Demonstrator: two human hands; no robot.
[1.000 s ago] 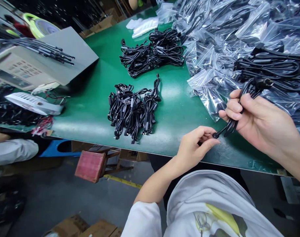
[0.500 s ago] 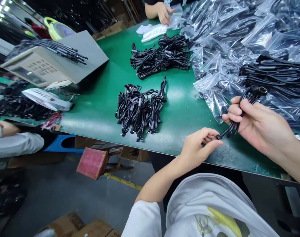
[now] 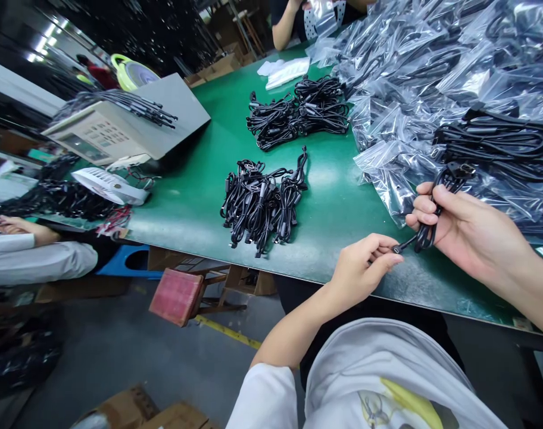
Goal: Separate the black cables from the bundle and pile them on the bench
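The right hand [image 3: 477, 232], in the head view, is closed around a bundled black cable [image 3: 426, 235] over the green table [image 3: 334, 220], a grip that probably keeps its loops together. The left hand [image 3: 363, 262] pinches the cable's end connector [image 3: 397, 249], seemingly holding it steady and clear of the loops. Coiled cables [image 3: 262, 202] lie to the left; bagged cables [image 3: 400, 113] lie beyond the right hand.

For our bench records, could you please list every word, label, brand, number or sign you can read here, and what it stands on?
No text can be read.
Beige box-shaped machine with a keypad: panel markings too small and blurred to read.
Coiled black cable being held: no readable marking.
Clear plastic bags: no readable label.
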